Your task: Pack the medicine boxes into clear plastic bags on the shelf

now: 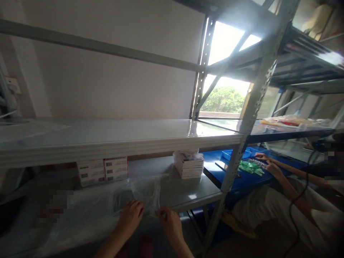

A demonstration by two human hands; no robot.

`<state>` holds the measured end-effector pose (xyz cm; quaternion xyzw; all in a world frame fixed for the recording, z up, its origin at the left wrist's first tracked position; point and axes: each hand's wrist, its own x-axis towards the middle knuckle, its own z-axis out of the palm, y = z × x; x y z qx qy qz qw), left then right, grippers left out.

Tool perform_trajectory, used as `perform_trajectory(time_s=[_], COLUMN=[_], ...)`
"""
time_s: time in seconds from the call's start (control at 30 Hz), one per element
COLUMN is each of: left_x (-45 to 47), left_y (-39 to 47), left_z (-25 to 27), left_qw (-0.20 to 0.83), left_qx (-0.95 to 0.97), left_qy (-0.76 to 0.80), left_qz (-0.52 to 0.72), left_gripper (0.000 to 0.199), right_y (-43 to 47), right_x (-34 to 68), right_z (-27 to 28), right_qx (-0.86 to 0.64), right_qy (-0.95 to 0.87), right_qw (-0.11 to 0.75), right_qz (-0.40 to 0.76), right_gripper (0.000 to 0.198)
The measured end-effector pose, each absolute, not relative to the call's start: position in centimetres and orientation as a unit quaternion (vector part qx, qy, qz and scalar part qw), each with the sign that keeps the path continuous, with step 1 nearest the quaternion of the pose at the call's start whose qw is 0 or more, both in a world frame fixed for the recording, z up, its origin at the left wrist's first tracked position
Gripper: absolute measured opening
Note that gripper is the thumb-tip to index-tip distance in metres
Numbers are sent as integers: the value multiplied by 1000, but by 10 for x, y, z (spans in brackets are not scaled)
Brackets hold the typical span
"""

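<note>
Both hands are held low and forward, backs turned up, a narrow gap left between them. Left forearm (114, 236) is bared, slanted inward from the lower edge of view. Left hand (133, 211) is bent over at the knuckles, fingers curled inward; tips are partly hidden. Right forearm (183, 247) is likewise bared and angled inward, more steeply. Right hand (171, 221) is set slightly lower, thumb and forefinger drawn together in a pinch directed toward the left.
</note>
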<state>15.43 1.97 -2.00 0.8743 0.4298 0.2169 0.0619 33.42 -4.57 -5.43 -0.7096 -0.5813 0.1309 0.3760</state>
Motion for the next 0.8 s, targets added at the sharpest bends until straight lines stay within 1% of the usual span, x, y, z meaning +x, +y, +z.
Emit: perform_trajectory(time_s=[0.07,0.17,0.27,0.47,0.57,0.63,0.7,0.8], left_x=[153,146,133,96,82,76,73,72], left_y=[23,27,30,42,45,44,41,35], left_z=[-18,-12,-5,2,-3,-8,-11,-15], left_qw=[75,78,88,138,173,185,183,169], left_qx=[875,872,867,836,821,827,844,861], left_qy=[424,424,425,445,445,432,411,391], left_qz=[220,232,244,290,314,308,292,277], left_gripper=[22,23,24,26,27,27,24,19], right_y=[-44,-45,-47,-57,-61,-61,-58,-51], right_x=[336,347,366,418,441,451,456,455], right_z=[-59,-59,-52,-43,-46,-50,-55,-62], right_qx=[-712,-716,-714,-714,-711,-710,-699,-664], right_qy=[-568,-548,-532,-498,-490,-487,-485,-464], right_qw=[391,415,442,485,496,499,512,559], right_qz=[131,121,112,81,90,103,120,175], right_gripper=[20,20,25,31,33,34,34,37])
